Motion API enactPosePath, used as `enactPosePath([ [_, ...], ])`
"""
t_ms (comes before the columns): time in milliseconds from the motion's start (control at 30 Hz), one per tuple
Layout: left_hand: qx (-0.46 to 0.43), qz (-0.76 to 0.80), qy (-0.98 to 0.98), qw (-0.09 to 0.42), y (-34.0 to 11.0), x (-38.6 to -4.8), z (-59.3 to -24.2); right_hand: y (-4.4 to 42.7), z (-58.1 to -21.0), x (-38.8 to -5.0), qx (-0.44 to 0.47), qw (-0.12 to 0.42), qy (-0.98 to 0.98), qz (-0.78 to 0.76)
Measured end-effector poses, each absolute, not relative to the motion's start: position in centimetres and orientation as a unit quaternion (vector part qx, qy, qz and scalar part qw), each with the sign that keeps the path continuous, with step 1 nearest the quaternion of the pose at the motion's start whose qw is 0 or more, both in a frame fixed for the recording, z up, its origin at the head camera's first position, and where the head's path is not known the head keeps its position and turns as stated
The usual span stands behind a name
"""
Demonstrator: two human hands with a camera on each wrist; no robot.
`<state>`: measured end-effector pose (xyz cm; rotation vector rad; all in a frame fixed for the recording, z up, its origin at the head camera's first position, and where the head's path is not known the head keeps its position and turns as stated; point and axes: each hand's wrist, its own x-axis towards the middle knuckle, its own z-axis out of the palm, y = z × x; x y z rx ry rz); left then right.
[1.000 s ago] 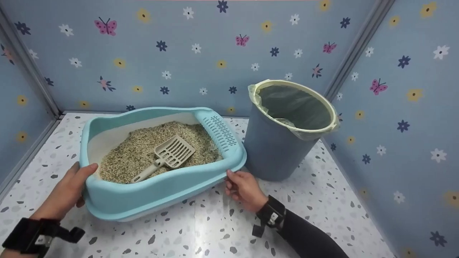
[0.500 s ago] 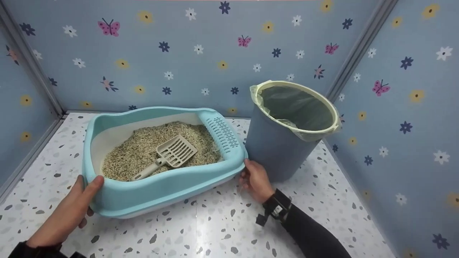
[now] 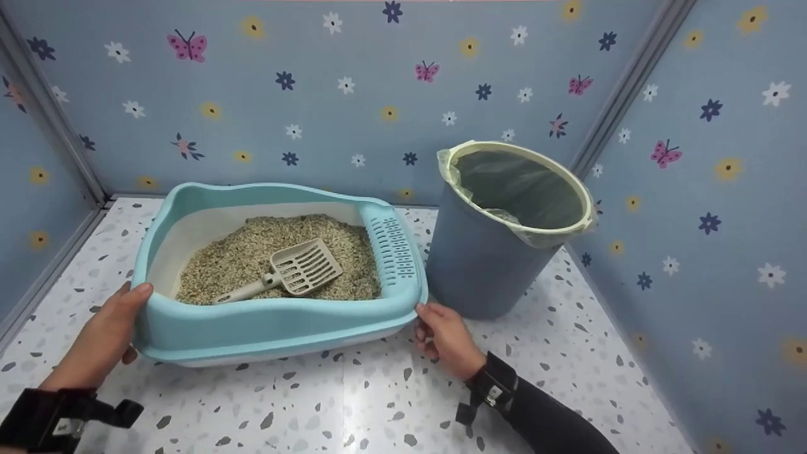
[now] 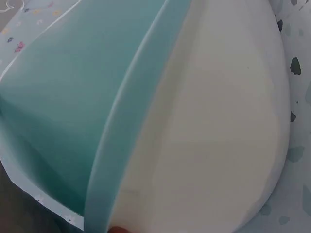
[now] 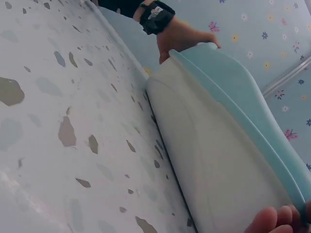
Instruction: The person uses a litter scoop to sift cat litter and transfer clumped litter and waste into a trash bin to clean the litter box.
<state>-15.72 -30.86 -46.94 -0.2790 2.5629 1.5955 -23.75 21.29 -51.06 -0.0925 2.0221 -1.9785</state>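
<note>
A light-blue and white cat litter box (image 3: 271, 328) rests on the speckled surface, with grainy litter (image 3: 220, 265) heaped inside. On the litter lies a beige slotted litter scoop (image 3: 309, 268), its handle toward the box's front left. My left hand (image 3: 101, 337) grips the box's left front corner, thumb over the rim; its other fingers are mostly hidden behind the wall. At the right front corner my right hand (image 3: 449, 337) pinches the blue rim's lower edge. The right wrist view has its curled fingertips (image 5: 265, 221) under that edge, against the white base (image 5: 209, 150).
Just right of the box stands a tall grey-blue bin (image 3: 479, 265) with a pale rim and a thin liner bag. A flower-patterned wall (image 3: 353, 69) closes off the back, and similar panels stand at both sides. The speckled surface (image 3: 372, 403) stretches in front.
The box has turned, its left front corner shifting back and its right front corner coming nearer, so its front side runs straighter across. Both hands have moved along with it; the right slid farther right.
</note>
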Motion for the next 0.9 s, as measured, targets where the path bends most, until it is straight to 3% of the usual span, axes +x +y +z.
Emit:
enactPosePath([
  [300,-0.119,0.512,0.847,0.074,-27.4,-12.3,-47.7,21.1,-51.1,-27.6,-0.013,0.098,0.740,-0.666],
  [567,-0.132,0.543,0.825,0.085,-27.6,-13.2,-48.2,20.7,-51.3,-26.2,-0.026,0.101,0.712,-0.694],
  [800,-0.137,0.542,0.829,0.013,-30.0,-15.7,-49.3,20.2,-51.4,-22.7,-0.067,0.133,0.697,-0.701],
  [900,-0.172,0.552,0.816,-0.020,-28.7,-14.8,-49.1,21.0,-51.2,-24.1,-0.089,0.162,0.700,-0.690],
])
